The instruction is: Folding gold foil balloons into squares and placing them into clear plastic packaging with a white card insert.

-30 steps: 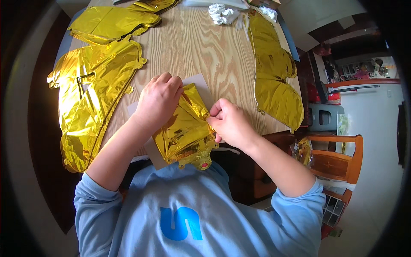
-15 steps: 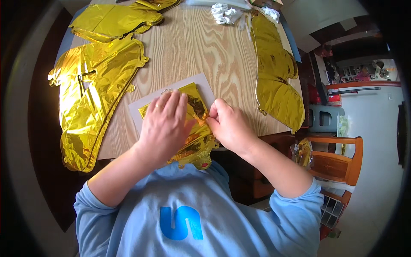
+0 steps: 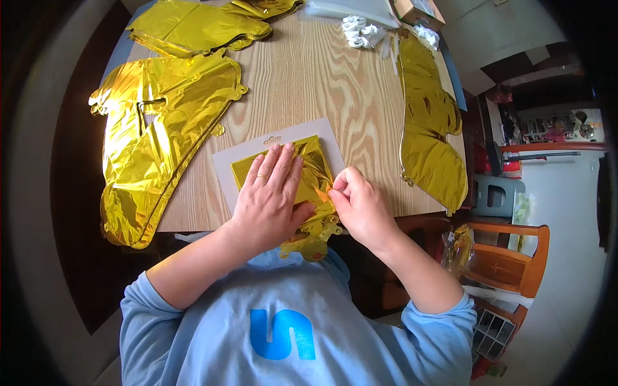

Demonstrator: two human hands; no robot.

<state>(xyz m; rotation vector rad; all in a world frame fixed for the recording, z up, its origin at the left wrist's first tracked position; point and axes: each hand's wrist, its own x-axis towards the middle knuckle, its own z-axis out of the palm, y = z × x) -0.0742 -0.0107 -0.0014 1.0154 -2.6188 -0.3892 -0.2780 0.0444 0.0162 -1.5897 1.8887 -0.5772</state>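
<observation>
Looking down from the head view, the folded gold foil balloon point(image 3: 302, 186) lies at the lower middle of the frame, on a white card sleeve point(image 3: 280, 148) at the near edge of the wooden tabletop point(image 3: 315, 83). One crumpled end of the balloon hangs over that edge, toward the person's blue shirt.

The left hand point(image 3: 270, 199) is open and flat, with the fingers spread, and it presses on the folded foil. A thin ring is on one finger. The right hand point(image 3: 360, 206) is just beside it, at the right side of the foil; its thumb and fingers are closed in a pinch on the foil edge.

To do this step well, I think the flat palm should keep an even pressure so the slippery layers do not slide or spring open, while the pinching fingers work the edge in small parts. The end that hangs over the tabletop should be brought up on the sleeve, because it can pull the fold loose.

At the left of the frame a large flat gold balloon point(image 3: 154, 141) is spread out, and another gold balloon point(image 3: 199, 26) lies at the upper left. A long gold balloon point(image 3: 431, 128) runs down the right side. Some white ribbon point(image 3: 357, 32) is at the top, near a cardboard box point(image 3: 415, 9).
</observation>
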